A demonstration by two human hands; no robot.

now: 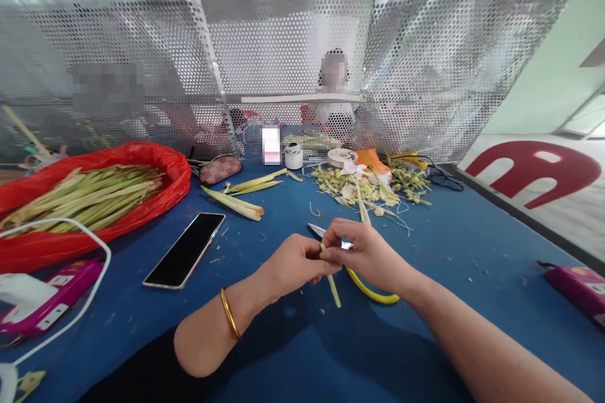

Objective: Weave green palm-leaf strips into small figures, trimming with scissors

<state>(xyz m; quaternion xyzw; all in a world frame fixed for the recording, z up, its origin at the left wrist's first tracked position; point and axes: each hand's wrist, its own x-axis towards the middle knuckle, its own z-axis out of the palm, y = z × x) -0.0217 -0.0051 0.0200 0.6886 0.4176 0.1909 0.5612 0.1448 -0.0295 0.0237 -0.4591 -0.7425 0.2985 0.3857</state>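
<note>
Both hands meet over the blue table. My left hand, with a gold bangle at its wrist, pinches a narrow pale-green plant stalk. From the other side my right hand pinches the same stalk near its upper part. One end hangs below the fingers. Beneath the hands lies a pair of scissors; its yellow handle and a blade tip show, while its middle is hidden. Beyond the hands, a few longer green stalks and a heap of pale trimmings rest on the table.
At left are a red plastic bag full of stalks, a phone and a magenta power strip with a white cable. A white jar stands before the perforated metal screen; a person sits behind it. Another magenta thing lies right.
</note>
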